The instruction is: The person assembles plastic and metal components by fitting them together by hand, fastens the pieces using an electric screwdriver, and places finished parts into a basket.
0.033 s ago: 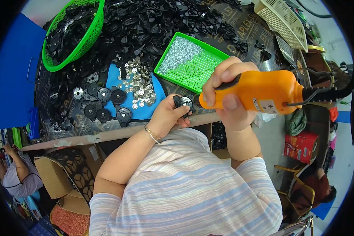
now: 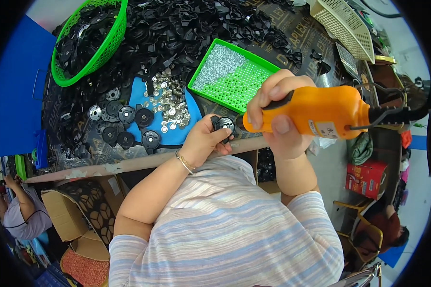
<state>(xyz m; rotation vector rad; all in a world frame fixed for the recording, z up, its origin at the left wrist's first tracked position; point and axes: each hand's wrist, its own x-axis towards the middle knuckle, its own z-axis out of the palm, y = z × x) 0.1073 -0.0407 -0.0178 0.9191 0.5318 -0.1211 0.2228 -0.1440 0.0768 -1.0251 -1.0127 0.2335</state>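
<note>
The fingers [image 2: 273, 123] of the right hand [image 2: 277, 119] are wrapping tightly around the fat orange plastic power screwdriver [image 2: 311, 111], lying level with its tip pointing to nine o'clock. The fingers of the left hand [image 2: 205, 139] are pinching shut on a small round black part with a silver centre [image 2: 224, 124], touching that tip at the near edge of the dark desk [image 2: 292, 36]. At twelve o'clock of the part is lying a green perforated plastic tray of screws [image 2: 242, 76]; at nine o'clock, loose silver discs [image 2: 171, 103] on a blue mat [image 2: 136, 88].
</note>
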